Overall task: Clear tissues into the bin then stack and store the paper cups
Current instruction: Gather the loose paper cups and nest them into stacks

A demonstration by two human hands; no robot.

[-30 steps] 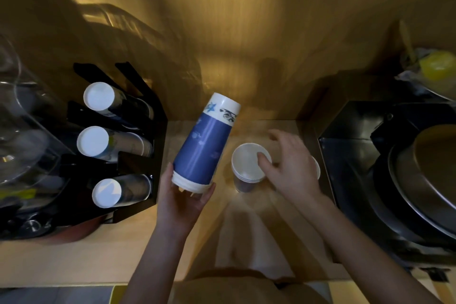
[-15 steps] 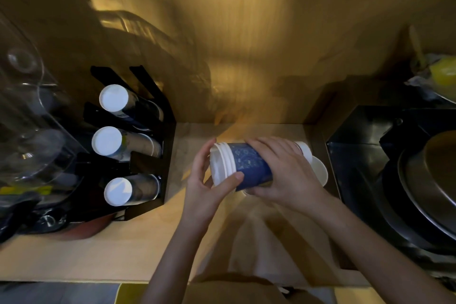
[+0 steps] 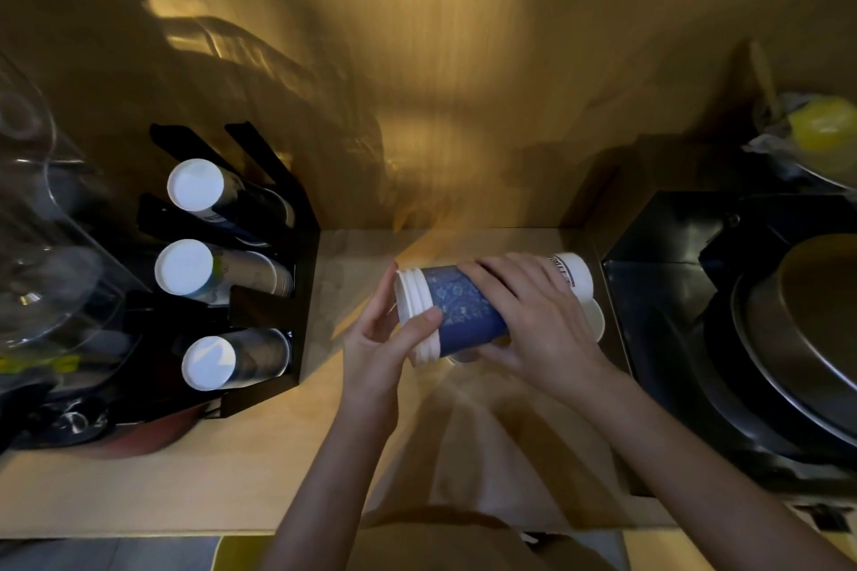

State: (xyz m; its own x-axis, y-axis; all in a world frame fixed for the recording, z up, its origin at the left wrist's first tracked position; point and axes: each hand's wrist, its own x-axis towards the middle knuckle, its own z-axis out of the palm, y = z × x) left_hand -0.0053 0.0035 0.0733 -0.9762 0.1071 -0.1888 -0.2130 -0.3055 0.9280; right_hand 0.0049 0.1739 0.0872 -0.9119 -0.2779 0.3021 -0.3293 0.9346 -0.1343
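I hold a stack of blue paper cups (image 3: pixel 459 315) lying sideways above the wooden counter (image 3: pixel 259 473), white rims to the left. My left hand (image 3: pixel 385 338) cups the rim end, thumb across the rims. My right hand (image 3: pixel 528 320) wraps over the blue body from the right. The white base end of the stack (image 3: pixel 572 276) sticks out past my right fingers. Another white cup (image 3: pixel 596 322) sits on the counter, mostly hidden behind my right hand. No tissues or bin are in view.
A black cup holder rack (image 3: pixel 278 292) stands at the left with three cup stacks lying in its slots, white bottoms toward me. Clear glass containers (image 3: pixel 41 255) are at far left. At the right sits a black appliance with a metal bowl (image 3: pixel 797 338). A wooden wall rises behind.
The cup stack went from tilted upright in my left hand to lying sideways held by both hands. My right hand left the cups on the counter and took hold of the stack.
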